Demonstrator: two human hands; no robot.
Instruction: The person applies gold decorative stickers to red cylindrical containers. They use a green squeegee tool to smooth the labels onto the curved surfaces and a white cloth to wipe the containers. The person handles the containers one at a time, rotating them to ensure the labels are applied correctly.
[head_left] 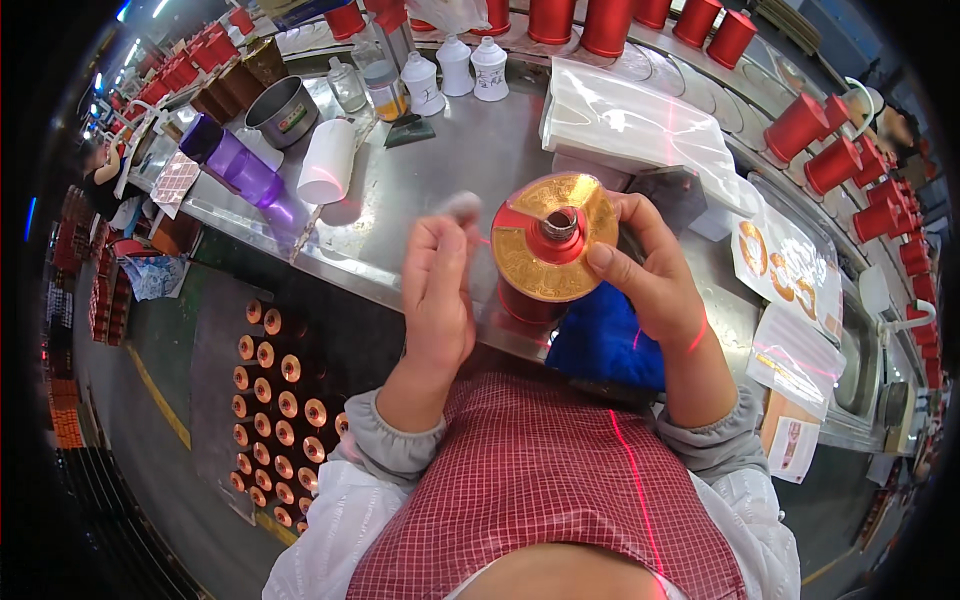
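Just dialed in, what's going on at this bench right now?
A person at a steel bench holds a red bottle with a gold collar seen from above. The right hand grips its side, fingers on the gold rim. The left hand is raised beside it, pinching something small and blurred at the fingertips. A blue cloth lies under the bottle. Red cylinders line the far edge, and white bottles stand at the back.

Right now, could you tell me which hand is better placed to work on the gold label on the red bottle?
Probably the left hand: it is free, beside the red bottle, while the right hand grips it.
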